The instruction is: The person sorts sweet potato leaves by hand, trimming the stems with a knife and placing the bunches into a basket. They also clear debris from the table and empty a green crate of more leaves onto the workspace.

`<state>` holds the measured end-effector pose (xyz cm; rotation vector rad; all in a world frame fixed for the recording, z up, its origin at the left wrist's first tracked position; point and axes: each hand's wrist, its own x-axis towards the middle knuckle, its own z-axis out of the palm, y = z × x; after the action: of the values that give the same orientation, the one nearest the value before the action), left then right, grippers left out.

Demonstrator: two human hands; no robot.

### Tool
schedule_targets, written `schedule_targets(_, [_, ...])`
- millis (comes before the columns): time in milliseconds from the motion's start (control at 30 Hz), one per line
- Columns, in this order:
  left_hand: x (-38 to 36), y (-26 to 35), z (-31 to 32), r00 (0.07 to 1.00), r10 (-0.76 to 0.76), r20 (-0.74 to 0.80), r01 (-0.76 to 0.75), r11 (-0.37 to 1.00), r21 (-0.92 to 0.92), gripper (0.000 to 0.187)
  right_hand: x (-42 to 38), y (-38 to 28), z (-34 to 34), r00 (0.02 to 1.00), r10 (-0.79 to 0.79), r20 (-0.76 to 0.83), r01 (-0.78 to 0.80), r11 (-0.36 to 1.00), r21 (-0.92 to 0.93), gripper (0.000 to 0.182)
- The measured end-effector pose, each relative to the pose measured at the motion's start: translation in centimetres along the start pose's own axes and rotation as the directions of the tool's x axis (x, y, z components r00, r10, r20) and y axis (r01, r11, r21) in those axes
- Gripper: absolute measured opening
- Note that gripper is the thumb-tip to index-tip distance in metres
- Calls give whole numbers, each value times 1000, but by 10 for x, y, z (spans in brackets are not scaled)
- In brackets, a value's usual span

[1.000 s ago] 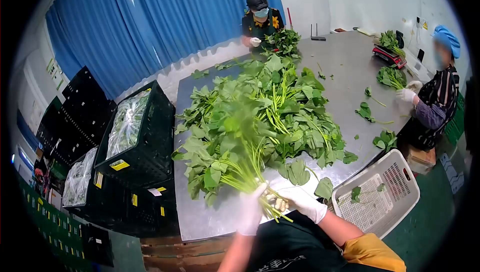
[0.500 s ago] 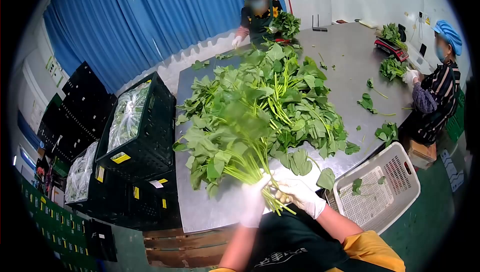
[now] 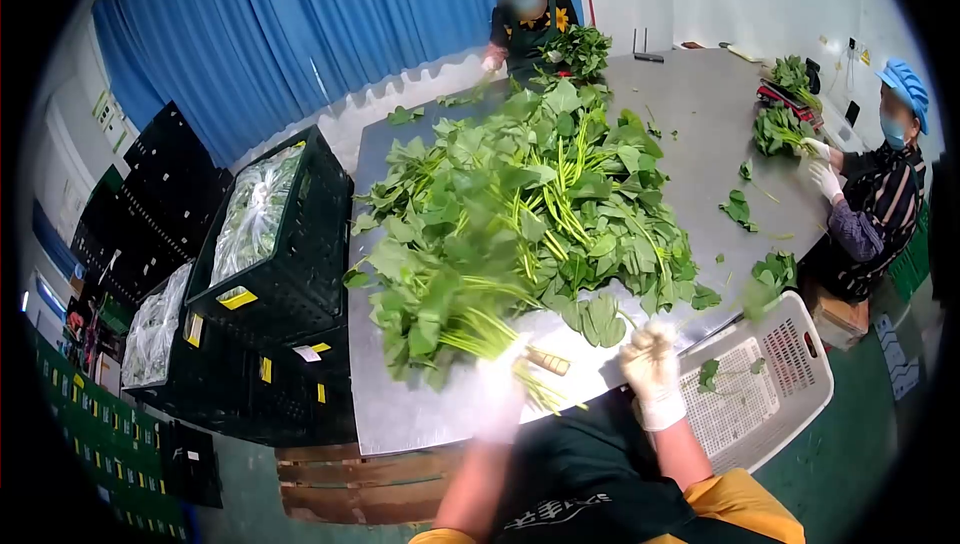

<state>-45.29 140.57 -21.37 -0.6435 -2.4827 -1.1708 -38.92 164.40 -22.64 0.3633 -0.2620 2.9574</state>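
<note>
My left hand [image 3: 500, 384], in a white glove and smeared by motion, is closed round the stems of a bunch of leafy greens [image 3: 470, 329]. The cut stem ends stick out below it, over the table's near edge. Beside these stems lies a short brown, banded cylinder [image 3: 549, 361] that I cannot identify. Apart from the bunch, my right hand [image 3: 652, 374] is raised near the white crate with its gloved fingers curled; what they hold, if anything, is hidden. A large heap of the same greens [image 3: 570, 194] covers the middle of the metal table [image 3: 410, 424].
A white plastic crate [image 3: 740, 394] with a few leaves stands at right; a blurred leaf [image 3: 762, 292] is over its far rim. Dark crates [image 3: 290, 284] with bagged greens stand left. One co-worker [image 3: 530, 29] is across the table, another [image 3: 880, 184] by a red scale [image 3: 790, 99].
My right hand has left the stems and moved right and up. My left hand keeps the bunch. A blurred leaf now shows over the white crate's far rim.
</note>
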Motion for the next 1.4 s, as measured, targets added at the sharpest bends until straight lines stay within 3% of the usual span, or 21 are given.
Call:
schedule_targets(33, [13,26,-12,839,-532,118,462,581,-670,15,3,-5,11,996,-92,22,91,994,53,33])
schedule_targets(100, [14,27,-17,904,-427,27,362,731,-579,13,16,-9,53,992,-126,-3,126,992,32,48])
schedule_targets(167, [12,14,-20,963,-270,-18,232,856,-462,22,41,11,73,989,122,-83,-147,862,-486,43])
schedule_targets(200, [10,14,-21,963,-270,-20,232,858,-458,22,50,23,75,961,215,-177,-273,608,-746,41])
schedule_targets(267, [8,17,-26,975,-223,-9,211,933,-292,23,77,71,-25,999,42,-14,-4,-221,-975,39])
schedule_targets(367, [3,11,-32,965,-250,-77,203,902,-380,17,106,108,-38,992,111,-62,33,-695,-718,31])
schedule_targets(467, [5,38,-67,872,-428,-239,262,819,-511,13,111,113,-36,993,115,-18,55,-592,-804,25])
schedule_targets(533, [13,46,-88,635,-752,-176,223,397,-890,19,111,108,-38,992,75,100,125,-586,-801,23])
schedule_targets(600, [13,42,-99,560,-776,-289,180,454,-872,22,107,96,-31,997,75,3,26,-310,-950,20])
schedule_targets(633, [12,27,-98,551,-776,-307,99,426,-899,20,112,97,-43,955,84,-285,-274,-118,-954,19])
schedule_targets(733, [16,26,-89,585,-791,-182,137,317,-938,18,93,92,14,959,82,-273,-281,123,-952,18])
schedule_targets(800, [17,20,-73,710,-700,-77,209,314,-926,16,83,87,64,971,83,-225,-218,-91,-972,12])
schedule_targets(867, [23,45,-64,729,-685,-7,352,384,-854,19,70,99,54,992,-29,120,113,-170,-979,15])
schedule_targets(933, [24,45,-46,762,-645,61,346,326,-880,21,61,101,53,932,14,361,334,-417,-845,17])
schedule_targets(1000, [24,45,-37,790,-598,133,350,262,-900,23,51,94,66,902,133,410,416,-519,-746,17])
schedule_targets(1067, [23,44,-32,853,-512,102,336,390,-857,24,44,93,51,900,102,424,406,-549,-730,17])
schedule_targets(1200, [13,35,-19,918,-396,-26,236,598,-766,23,26,75,50,966,92,241,257,-277,-926,14])
schedule_targets(1267, [13,39,-31,872,-476,117,376,495,-783,21,15,68,52,992,-44,-121,-115,131,-985,12])
schedule_targets(1300, [10,40,-37,919,-392,-46,275,719,-638,20,11,62,79,940,-103,-326,-251,438,-863,13])
schedule_targets(1333, [9,38,-42,947,-264,-183,163,885,-435,20,12,50,61,924,-192,-330,-198,498,-844,11])
schedule_targets(1400, [4,23,-63,920,-306,-246,195,900,-390,21,12,23,12,917,-293,-270,130,862,-490,19])
